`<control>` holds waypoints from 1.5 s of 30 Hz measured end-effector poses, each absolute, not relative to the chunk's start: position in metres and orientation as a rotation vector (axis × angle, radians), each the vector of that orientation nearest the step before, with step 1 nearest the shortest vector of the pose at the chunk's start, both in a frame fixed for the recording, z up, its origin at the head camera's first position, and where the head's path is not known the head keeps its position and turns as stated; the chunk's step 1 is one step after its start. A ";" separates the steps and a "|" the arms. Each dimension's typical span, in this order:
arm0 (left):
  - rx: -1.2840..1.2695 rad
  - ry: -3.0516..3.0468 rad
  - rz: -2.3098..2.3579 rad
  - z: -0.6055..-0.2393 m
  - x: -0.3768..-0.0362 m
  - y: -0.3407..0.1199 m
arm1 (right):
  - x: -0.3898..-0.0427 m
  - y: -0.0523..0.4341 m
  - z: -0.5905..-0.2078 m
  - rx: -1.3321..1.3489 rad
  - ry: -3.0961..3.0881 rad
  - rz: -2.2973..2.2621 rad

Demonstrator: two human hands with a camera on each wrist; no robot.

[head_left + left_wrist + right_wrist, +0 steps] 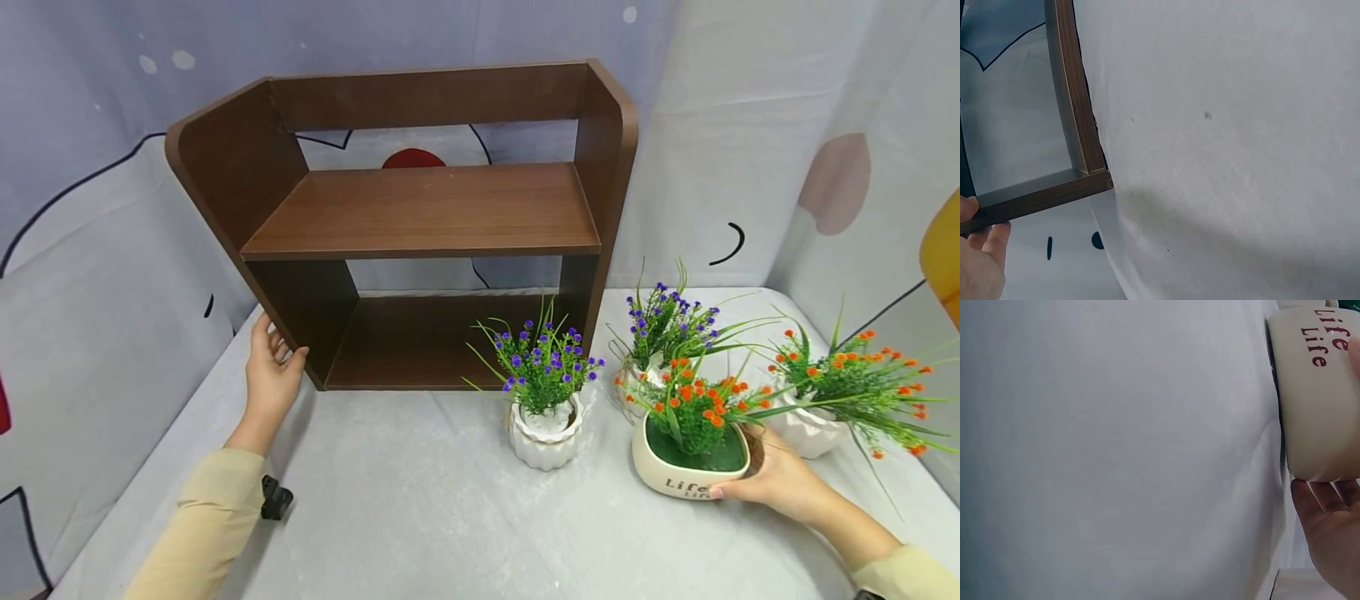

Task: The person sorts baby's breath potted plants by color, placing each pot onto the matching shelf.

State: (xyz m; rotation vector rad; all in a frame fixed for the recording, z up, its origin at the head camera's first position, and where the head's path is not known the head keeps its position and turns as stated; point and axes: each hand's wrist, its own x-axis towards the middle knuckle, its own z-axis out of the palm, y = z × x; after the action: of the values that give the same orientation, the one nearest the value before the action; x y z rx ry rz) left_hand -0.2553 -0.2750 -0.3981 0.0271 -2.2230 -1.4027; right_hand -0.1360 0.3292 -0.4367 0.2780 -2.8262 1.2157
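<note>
A dark brown two-tier wooden shelf (420,208) stands at the back of the white-covered table. My left hand (272,379) grips the front edge of its left side panel near the bottom; in the left wrist view the thumb and the fingers (999,240) lie on opposite sides of the board. On the right, my right hand (783,475) holds a cream flowerpot (651,461) printed with "Life", filled with artificial orange flowers (701,408). The thumb is on the pot's front, while fingers (1307,503) touch its side in the right wrist view.
A ribbed white pot (546,446) with purple flowers stands before the shelf's right end. Behind the cream pot is another purple-flowered pot (630,387), and to its right a white pot (810,433) with orange flowers. Patterned cloth (750,150) hangs behind.
</note>
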 end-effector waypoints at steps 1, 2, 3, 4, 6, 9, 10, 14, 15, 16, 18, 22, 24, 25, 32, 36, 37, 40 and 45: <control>0.029 -2.222 -1.410 -0.397 -0.255 -0.274 | -0.135 0.329 -0.436 0.275 -2.831 1.207; 0.030 -2.221 -1.417 -0.397 -0.254 -0.274 | -0.135 0.329 -0.436 0.284 -2.825 1.224; 0.030 -2.218 -1.426 -0.396 -0.254 -0.273 | -0.135 0.330 -0.435 0.283 -2.824 1.224; 0.030 -2.216 -1.430 -0.396 -0.254 -0.273 | -0.134 0.330 -0.435 0.283 -2.820 1.221; 0.025 -2.214 -1.434 -0.396 -0.254 -0.274 | -0.134 0.330 -0.433 0.304 -2.790 1.266; 0.018 -2.222 -1.416 -0.397 -0.254 -0.275 | -0.133 0.332 -0.432 0.342 -2.737 1.315; 0.016 -2.225 -1.409 -0.398 -0.254 -0.275 | -0.133 0.332 -0.432 0.358 -2.718 1.343; 0.009 -2.236 -1.388 -0.401 -0.257 -0.277 | -0.132 0.333 -0.428 0.377 -2.701 1.345; 0.007 -2.236 -1.385 -0.401 -0.257 -0.278 | -0.131 0.333 -0.427 0.369 -2.716 1.325; 0.005 -2.241 -1.379 -0.401 -0.258 -0.278 | -0.131 0.333 -0.426 0.354 -2.738 1.291; -0.003 -2.244 -1.373 -0.402 -0.260 -0.278 | -0.130 0.332 -0.423 0.327 -2.783 1.250; -0.021 -2.246 -1.375 -0.402 -0.263 -0.277 | -0.130 0.328 -0.415 0.354 -2.785 1.279; -0.022 -2.243 -1.389 -0.402 -0.263 -0.276 | -0.131 0.327 -0.410 0.398 -2.741 1.300; -0.016 -2.242 -1.393 -0.402 -0.262 -0.276 | -0.132 0.326 -0.408 0.419 -2.719 1.298; 0.024 -2.244 -1.414 -0.402 -0.259 -0.277 | -0.132 0.322 -0.397 0.503 -2.662 1.284; 0.017 -2.242 -1.433 -0.401 -0.260 -0.277 | -0.131 0.319 -0.391 0.563 -2.602 1.286; 0.016 -2.240 -1.438 -0.401 -0.260 -0.277 | -0.131 0.318 -0.390 0.576 -2.589 1.288; 0.000 -2.241 -1.435 -0.401 -0.259 -0.277 | -0.130 0.316 -0.386 0.597 -2.581 1.289; -0.038 -2.246 -1.424 -0.402 -0.257 -0.278 | -0.131 0.312 -0.377 0.634 -2.577 1.284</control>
State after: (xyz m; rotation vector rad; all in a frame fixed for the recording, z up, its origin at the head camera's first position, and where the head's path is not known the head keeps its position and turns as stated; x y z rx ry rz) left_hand -0.2566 -0.2783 -0.4022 -0.0380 -2.2456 -1.4236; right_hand -0.1314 0.3116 -0.3771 0.6341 -2.5770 1.2839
